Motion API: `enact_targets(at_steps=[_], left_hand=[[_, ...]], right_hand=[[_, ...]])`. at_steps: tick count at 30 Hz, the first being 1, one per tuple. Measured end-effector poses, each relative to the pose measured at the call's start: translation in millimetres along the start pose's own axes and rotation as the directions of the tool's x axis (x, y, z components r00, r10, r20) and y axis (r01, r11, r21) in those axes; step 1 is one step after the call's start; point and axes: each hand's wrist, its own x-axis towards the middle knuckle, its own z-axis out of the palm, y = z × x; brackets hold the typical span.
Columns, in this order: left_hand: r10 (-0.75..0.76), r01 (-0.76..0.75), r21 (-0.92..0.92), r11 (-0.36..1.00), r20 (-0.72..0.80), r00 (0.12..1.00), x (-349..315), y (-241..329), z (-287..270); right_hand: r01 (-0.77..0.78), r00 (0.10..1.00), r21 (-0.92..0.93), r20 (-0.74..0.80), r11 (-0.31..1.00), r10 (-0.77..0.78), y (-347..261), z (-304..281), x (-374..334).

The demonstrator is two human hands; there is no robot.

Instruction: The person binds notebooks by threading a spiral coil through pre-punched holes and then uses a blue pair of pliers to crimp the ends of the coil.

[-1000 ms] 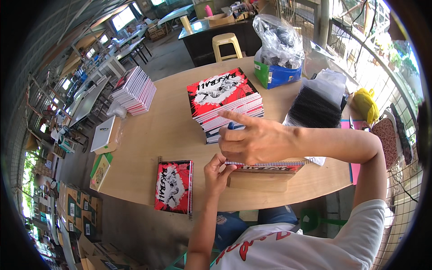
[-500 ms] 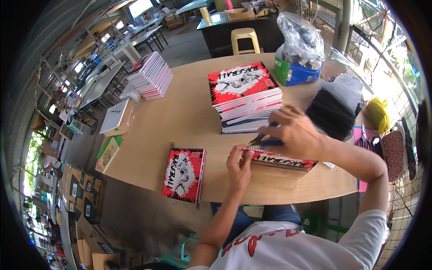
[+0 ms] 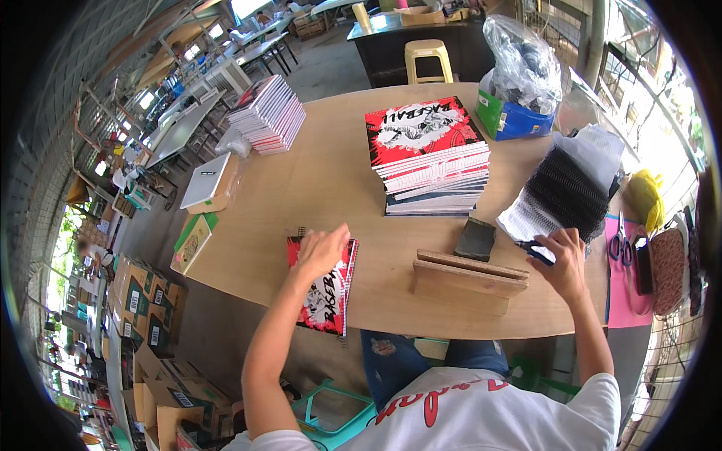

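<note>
Over glossy spiral notebooks [image 3: 325, 304], left hand [image 3: 323, 250] curls (grip unclear); right hand [image 3: 562, 255] clasps pliers [image 3: 540, 257].

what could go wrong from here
The red-and-black spiral notebook beneath the left hand lies at the near edge of the pale wooden table, so might slip off. The tall, uneven, red-topped paper stack could slide if the right hand, holding a blue-handled tool, bumped it.
</note>
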Motion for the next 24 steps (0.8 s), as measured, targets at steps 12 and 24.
enact_targets(at_steps=[12, 24], left_hand=[[0.152, -0.188, -0.111, 0.976, -0.273, 0.950, 15, -17, 60], [0.061, -0.142, -0.196, 0.970, -0.370, 0.927, 24, -26, 51]], right_hand=[[-0.079, 0.995, 0.015, 0.058, 0.997, 0.078, 8, 53, -57], [-0.190, 0.953, 0.233, -0.188, 0.954, 0.236, -5, 33, -59]])
